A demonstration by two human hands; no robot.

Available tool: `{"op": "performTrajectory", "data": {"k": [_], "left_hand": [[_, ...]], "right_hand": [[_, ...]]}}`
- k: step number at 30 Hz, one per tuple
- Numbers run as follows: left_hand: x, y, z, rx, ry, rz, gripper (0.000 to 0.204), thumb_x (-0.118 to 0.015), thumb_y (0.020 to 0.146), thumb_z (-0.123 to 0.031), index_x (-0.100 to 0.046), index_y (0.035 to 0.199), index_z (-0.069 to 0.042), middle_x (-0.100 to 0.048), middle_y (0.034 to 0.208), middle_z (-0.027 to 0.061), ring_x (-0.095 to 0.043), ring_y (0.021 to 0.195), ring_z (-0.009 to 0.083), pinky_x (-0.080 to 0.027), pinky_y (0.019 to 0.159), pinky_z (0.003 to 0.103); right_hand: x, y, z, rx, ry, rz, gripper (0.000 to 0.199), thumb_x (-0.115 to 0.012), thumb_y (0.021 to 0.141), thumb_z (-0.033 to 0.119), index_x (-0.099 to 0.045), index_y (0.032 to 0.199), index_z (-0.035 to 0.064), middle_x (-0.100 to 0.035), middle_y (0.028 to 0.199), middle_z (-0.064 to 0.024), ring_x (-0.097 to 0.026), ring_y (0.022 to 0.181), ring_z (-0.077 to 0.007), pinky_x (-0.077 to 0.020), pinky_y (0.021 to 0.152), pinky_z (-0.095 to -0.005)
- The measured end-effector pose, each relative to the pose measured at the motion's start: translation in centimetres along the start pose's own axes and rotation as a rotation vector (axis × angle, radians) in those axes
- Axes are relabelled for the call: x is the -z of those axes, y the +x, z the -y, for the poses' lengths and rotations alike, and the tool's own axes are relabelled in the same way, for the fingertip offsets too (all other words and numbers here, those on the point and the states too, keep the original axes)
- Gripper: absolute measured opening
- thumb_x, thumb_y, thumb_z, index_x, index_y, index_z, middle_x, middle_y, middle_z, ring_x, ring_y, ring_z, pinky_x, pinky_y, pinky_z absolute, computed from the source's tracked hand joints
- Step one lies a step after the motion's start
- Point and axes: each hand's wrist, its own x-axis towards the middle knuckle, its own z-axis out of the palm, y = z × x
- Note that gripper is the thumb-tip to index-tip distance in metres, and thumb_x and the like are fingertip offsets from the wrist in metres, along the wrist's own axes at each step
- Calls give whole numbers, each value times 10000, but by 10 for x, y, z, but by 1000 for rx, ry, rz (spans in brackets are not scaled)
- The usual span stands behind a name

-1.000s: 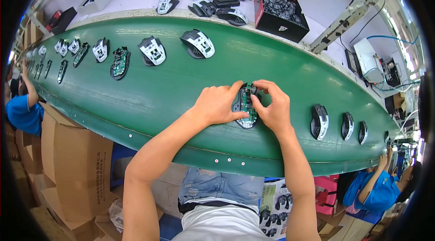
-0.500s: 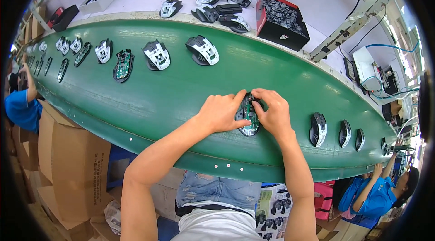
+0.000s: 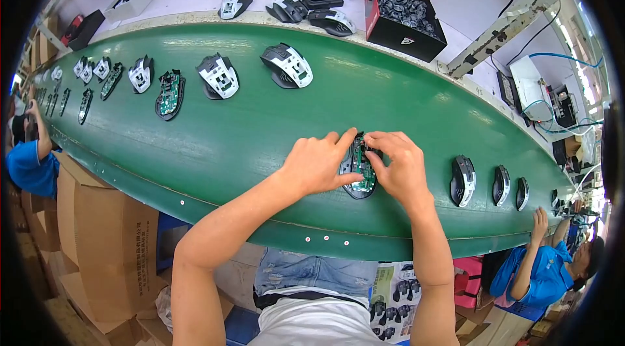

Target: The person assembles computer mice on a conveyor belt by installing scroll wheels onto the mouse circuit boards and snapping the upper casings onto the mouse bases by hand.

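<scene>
Between my hands on the green conveyor belt [image 3: 215,144] lies an open computer mouse base [image 3: 359,167], with a green circuit board in its dark shell. My left hand [image 3: 316,164] grips its left side, index finger at the top end and thumb across the lower part of the board. My right hand [image 3: 400,167] closes on the upper right of the base, index finger and thumb bent in over the board. Whether a small part sits between those fingertips is hidden.
Farther left stand white-and-black mouse shells [image 3: 286,66] and another open base [image 3: 170,95]. Several assembled mice [image 3: 463,181] are to the right. A box of small dark parts [image 3: 407,17] stands on the back ledge. Co-workers in blue [image 3: 537,274] sit at both ends; cardboard boxes [image 3: 104,235] are lower left.
My right index finger has come down slightly from the top end of the mouse base. My left hand keeps its grip. The right-hand co-worker's hand has lifted over the belt edge.
</scene>
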Motion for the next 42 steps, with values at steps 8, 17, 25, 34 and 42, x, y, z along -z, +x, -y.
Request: {"op": "performTrajectory", "data": {"k": [8, 17, 25, 34, 42], "left_hand": [[-2, 0, -2, -15, 17, -6, 838, -732, 764, -610, -499, 1371, -82, -673, 929, 170, -685, 686, 365, -555, 584, 457], [0, 0, -3, -33, 32, 6, 861, -730, 763, -616, -486, 1404, -95, -669, 926, 169, -688, 708, 359, -553, 599, 457], [-2, -2, 2, -32, 42, -32, 877, -722, 766, -628, -482, 1422, -98, -671, 928, 168, -686, 727, 369, -559, 619, 461], [-1, -1, -1, 75, 63, -73, 804, -724, 762, -636, -539, 1319, -87, -692, 1020, 198, -702, 779, 376, -574, 651, 469], [-3, -3, 15, -29, 55, -166, 835, -633, 829, -666, -544, 1279, 31, -687, 866, 215, -687, 684, 396, -556, 597, 473]], "right_hand": [[-2, -2, -4, -81, -21, 8, 231, -761, 741, 21, -742, 971, 28, -727, 1020, -104, -673, 934, -300, -550, 805, -406], [4, -5, -9, -112, 18, 37, 250, -746, 815, 81, -758, 1064, 88, -646, 1068, -80, -641, 962, -294, -526, 830, -393], [-15, -8, -16, -169, 302, 6, 298, -676, 900, 96, -706, 1195, 68, -622, 1134, -136, -643, 962, -248, -526, 799, -332], [-7, -7, -61, -113, -85, -25, 401, -550, 890, 5, -647, 1265, 108, -540, 1393, -140, -486, 1295, -351, -390, 1100, -435], [-30, 58, -37, -27, 157, -203, 246, -633, 843, 64, -673, 1082, 25, -676, 1105, -180, -640, 1063, -372, -502, 953, -435]]}}
